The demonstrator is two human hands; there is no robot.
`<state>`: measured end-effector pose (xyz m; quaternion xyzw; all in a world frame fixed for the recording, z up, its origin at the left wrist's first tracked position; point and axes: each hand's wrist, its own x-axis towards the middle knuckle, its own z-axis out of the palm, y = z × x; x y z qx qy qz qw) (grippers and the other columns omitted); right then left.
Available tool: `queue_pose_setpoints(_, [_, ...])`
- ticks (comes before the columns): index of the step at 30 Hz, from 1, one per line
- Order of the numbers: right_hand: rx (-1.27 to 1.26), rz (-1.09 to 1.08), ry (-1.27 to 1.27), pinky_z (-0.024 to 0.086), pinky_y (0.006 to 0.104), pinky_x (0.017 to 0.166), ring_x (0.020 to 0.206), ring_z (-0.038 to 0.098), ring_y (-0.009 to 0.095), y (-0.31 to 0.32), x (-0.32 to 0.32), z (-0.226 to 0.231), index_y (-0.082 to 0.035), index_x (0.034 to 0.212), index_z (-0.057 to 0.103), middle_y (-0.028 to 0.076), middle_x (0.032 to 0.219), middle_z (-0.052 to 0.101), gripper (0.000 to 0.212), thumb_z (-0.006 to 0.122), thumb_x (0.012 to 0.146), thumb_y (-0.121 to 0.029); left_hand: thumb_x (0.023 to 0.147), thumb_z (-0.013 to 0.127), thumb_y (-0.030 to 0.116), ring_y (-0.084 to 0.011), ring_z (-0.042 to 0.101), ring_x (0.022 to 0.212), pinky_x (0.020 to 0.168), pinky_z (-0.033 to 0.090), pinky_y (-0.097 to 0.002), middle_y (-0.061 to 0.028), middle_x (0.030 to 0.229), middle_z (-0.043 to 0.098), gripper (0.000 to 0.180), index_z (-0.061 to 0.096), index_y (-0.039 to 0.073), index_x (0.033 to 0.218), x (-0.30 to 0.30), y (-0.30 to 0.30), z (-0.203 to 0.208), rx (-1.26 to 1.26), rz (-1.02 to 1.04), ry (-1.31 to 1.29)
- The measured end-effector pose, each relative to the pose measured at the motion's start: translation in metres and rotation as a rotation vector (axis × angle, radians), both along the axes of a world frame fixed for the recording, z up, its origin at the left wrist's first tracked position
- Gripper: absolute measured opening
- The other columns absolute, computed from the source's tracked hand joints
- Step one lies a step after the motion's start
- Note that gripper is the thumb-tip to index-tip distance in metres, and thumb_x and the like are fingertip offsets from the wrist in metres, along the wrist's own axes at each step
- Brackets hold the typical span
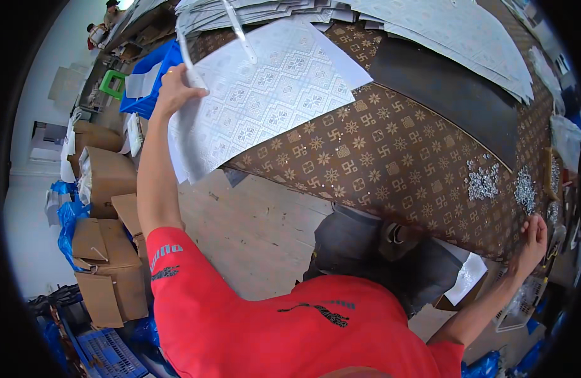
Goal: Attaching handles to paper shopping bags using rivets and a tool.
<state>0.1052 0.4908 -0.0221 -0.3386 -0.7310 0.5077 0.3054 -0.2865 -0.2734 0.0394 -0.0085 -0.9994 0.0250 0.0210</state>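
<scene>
A white sheet with a shiny silver geometric pattern [271, 88] lies over the table's left end, its left side hanging past the edge. My left hand [172, 93] is at that side, thumb over the sheet and fingers bent at its edge, closed on it. White strips [240, 31] lie across its upper part. At the table's right edge my right hand [532, 246] has its fingers pressed together, just below a pile of small shiny clear pieces [525, 190]; anything between the fingertips is too small to make out. A second pile [483, 181] lies to its left.
The brown patterned cloth [341, 154] covers the table, with a dark flat panel [448, 94] on it. Stacked patterned sheets [442, 31] line the far side. A blue bin [149, 82] and cardboard boxes [111, 183] stand left. Two people [104, 25] are far back.
</scene>
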Motion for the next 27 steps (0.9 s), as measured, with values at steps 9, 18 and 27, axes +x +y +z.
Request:
queue_pose_setpoints(9, [-0.132, 0.343, 0.25, 0.054, 0.0246, 0.081, 0.086, 0.067, 0.011, -0.075, -0.031, 0.073, 0.0, 0.122, 0.069, 0.007, 0.102, 0.073, 0.031, 0.075, 0.095, -0.014, 0.083, 0.078, 0.014, -0.0233, 0.062, 0.102, 0.097, 0.049, -0.0374, -0.0095, 0.105, 0.069, 0.038, 0.067, -0.001, 0.117, 0.219, -0.065, 0.044, 1.071, 0.057, 0.443])
queue_pose_setpoints(18, [-0.49, 1.026, 0.221, 0.052, 0.026, 0.076, 0.084, 0.064, 0.011, -0.163, -0.054, 0.096, 0.0, 0.108, 0.069, 0.006, 0.097, 0.07, 0.014, 0.069, 0.098, -0.01, 0.073, 0.075, 0.01, -0.0223, 0.065, 0.085, 0.113, 0.035, -0.063, -0.0112, 0.082, 0.066, 0.012, 0.063, 0.007, 0.073, 0.327, 0.113, 0.066, 0.48, -0.693, 0.108])
queue_pose_setpoints(27, [-0.716, 1.348, 0.001, 0.044, 0.0254, 0.086, 0.093, 0.056, 0.009, -0.246, -0.029, 0.041, -0.001, 0.099, 0.068, 0.001, 0.099, 0.062, 0.01, 0.072, 0.094, -0.009, 0.075, 0.069, 0.016, -0.02, 0.067, 0.09, 0.101, 0.041, -0.0576, 0.0006, 0.094, 0.065, 0.021, 0.06, 0.015, 0.094, 0.294, 0.279, 0.014, 0.509, -1.329, 0.479])
